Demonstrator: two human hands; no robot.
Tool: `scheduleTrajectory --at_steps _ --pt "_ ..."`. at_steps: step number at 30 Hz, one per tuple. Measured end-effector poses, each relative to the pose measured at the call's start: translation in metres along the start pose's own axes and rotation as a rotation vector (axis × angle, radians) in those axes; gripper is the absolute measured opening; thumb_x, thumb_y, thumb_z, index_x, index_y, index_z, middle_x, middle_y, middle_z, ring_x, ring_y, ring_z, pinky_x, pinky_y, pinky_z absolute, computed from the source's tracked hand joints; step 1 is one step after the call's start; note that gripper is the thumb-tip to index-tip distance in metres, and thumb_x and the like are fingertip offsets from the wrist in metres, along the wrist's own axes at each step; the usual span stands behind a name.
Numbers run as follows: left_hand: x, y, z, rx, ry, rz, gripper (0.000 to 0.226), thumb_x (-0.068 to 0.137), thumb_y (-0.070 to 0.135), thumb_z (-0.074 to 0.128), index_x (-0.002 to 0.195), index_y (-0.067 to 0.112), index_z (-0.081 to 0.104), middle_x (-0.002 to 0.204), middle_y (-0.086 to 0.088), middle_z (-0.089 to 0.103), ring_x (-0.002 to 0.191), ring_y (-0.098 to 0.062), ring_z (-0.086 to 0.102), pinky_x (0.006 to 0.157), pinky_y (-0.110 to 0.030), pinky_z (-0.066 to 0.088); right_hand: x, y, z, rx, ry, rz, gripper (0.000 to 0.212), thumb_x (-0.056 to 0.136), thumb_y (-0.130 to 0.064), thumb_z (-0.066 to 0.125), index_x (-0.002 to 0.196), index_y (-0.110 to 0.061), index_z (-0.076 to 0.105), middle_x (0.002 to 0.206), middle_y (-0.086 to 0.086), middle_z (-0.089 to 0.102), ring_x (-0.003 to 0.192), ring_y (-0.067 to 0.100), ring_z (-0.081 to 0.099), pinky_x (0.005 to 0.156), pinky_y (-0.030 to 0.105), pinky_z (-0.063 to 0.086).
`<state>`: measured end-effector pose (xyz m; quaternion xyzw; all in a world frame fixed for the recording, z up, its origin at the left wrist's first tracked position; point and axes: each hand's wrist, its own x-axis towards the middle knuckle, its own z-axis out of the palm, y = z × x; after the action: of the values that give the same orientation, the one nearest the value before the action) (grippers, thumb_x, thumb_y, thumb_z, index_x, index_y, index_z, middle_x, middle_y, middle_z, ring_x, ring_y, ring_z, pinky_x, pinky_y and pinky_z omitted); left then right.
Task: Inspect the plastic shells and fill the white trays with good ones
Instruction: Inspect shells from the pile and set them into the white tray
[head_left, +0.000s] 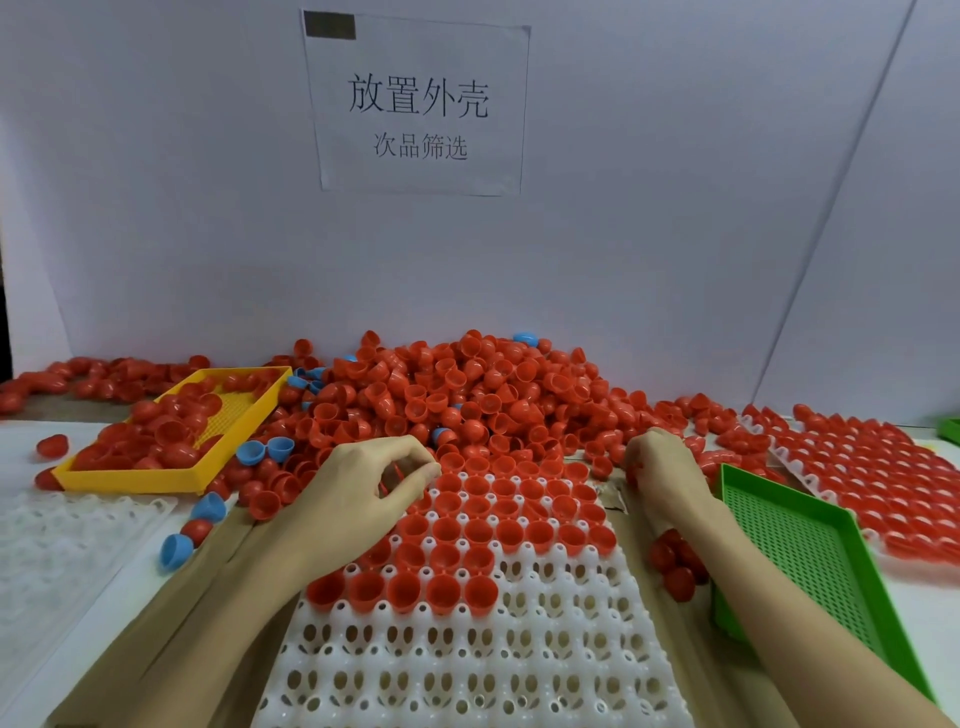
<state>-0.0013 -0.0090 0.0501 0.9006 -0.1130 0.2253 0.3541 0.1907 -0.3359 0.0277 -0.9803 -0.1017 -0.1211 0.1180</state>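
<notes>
Curled fingers (415, 467) of both hands, contents unclear, between yellow tray (156, 478) and green tray (831, 519).

Printed paper sign (418, 104) on the grey wall (156, 208); brown cardboard (171, 639) over the white table (930, 613)

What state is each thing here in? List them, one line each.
White tray: far rows filled with red shells, near rows empty.
Yellow tray: partly filled with loose red shells.
Green tray: empty, near end tilted up.
Right-hand tray: full of red shells.
Red shell pile: loose, unsorted.
Left hand: fingers curled over the tray.
Right hand: gripping red shells.
</notes>
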Motion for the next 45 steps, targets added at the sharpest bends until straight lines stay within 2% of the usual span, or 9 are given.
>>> scheduleTrajectory --at_steps 9,14,17,20,24,30,34,41,45 --pt "0.000 0.004 0.001 0.023 -0.011 -0.004 0.008 0.098 0.035 0.065 0.096 0.038 0.072 0.092 0.026 0.069 0.089 -0.004 0.069 0.078 -0.015 0.053 -0.005 -0.018 -0.008 0.131 0.134 -0.080 0.028 0.087 0.011 0.066 0.089 -0.015 0.078 0.101 0.005 0.066 0.093 0.024 0.064 0.082 0.041 0.058" --pt "-0.001 0.009 0.002 0.007 -0.016 -0.036 0.008 0.099 0.033 0.066 0.096 0.038 0.072 0.089 0.024 0.069 0.087 -0.005 0.069 0.075 -0.017 0.054 -0.033 -0.051 -0.033 0.548 0.287 -0.099 0.018 0.089 -0.003 0.074 0.090 -0.019 0.080 0.088 -0.005 0.074 0.078 0.010 0.068 0.073 0.025 0.056" --pt "-0.002 0.020 0.007 -0.046 -0.006 -0.034 0.006 0.098 0.032 0.068 0.100 0.035 0.073 0.093 0.020 0.071 0.091 -0.008 0.069 0.076 -0.023 0.056 -0.061 -0.074 -0.047 0.937 0.147 -0.053 0.009 0.091 -0.015 0.076 0.092 -0.023 0.080 0.082 -0.005 0.077 0.077 0.013 0.074 0.070 0.024 0.060" --pt "-0.004 0.032 0.015 -0.154 -0.028 -0.057 0.018 0.093 0.041 0.073 0.111 0.040 0.069 0.105 0.021 0.069 0.097 -0.006 0.069 0.080 -0.024 0.058 -0.085 -0.090 -0.057 1.069 -0.036 -0.106 0.007 0.093 -0.013 0.074 0.088 -0.015 0.079 0.078 0.003 0.077 0.070 0.015 0.075 0.065 0.019 0.058" --pt "-0.010 0.046 0.034 -0.304 -0.097 -0.111 0.051 0.080 0.061 0.079 0.125 0.051 0.056 0.113 0.029 0.063 0.098 -0.002 0.071 0.081 -0.019 0.059 -0.106 -0.106 -0.060 1.064 -0.180 -0.164 0.011 0.091 -0.019 0.076 0.083 -0.011 0.075 0.071 0.009 0.075 0.064 0.022 0.074 0.063 0.026 0.061" --pt "-0.007 0.050 0.040 -0.533 -0.036 -0.239 0.030 0.087 0.034 0.083 0.112 0.040 0.068 0.106 0.016 0.070 0.088 -0.015 0.077 0.081 -0.028 0.062 -0.108 -0.108 -0.058 1.069 -0.167 -0.219 0.007 0.094 -0.009 0.072 0.087 -0.008 0.072 0.071 0.008 0.075 0.064 0.022 0.074 0.061 0.026 0.059" --pt "-0.006 0.058 0.032 -0.700 -0.069 -0.285 0.022 0.096 0.035 0.069 0.117 0.028 0.071 0.104 0.005 0.076 0.086 -0.021 0.079 0.079 -0.019 0.059 -0.108 -0.107 -0.056 1.079 -0.148 -0.267 0.006 0.097 -0.010 0.070 0.093 -0.008 0.074 0.076 0.008 0.076 0.068 0.021 0.074 0.064 0.027 0.059" --pt "-0.006 0.057 0.027 -0.666 -0.022 -0.274 0.017 0.097 0.020 0.071 0.113 0.023 0.076 0.099 -0.002 0.079 0.087 -0.020 0.079 0.081 -0.022 0.060 -0.110 -0.113 -0.053 1.116 -0.169 -0.293 0.007 0.096 -0.016 0.071 0.096 -0.016 0.078 0.084 0.007 0.077 0.072 0.024 0.074 0.065 0.028 0.059" --pt "0.002 0.033 0.005 -0.833 0.189 -0.424 0.014 0.093 0.024 0.073 0.105 0.023 0.080 0.099 -0.011 0.079 0.091 -0.027 0.078 0.078 -0.023 0.061 -0.105 -0.107 -0.051 1.111 -0.049 -0.193 0.016 0.097 -0.006 0.068 0.094 -0.018 0.078 0.076 0.006 0.075 0.065 0.016 0.072 0.063 0.023 0.057"
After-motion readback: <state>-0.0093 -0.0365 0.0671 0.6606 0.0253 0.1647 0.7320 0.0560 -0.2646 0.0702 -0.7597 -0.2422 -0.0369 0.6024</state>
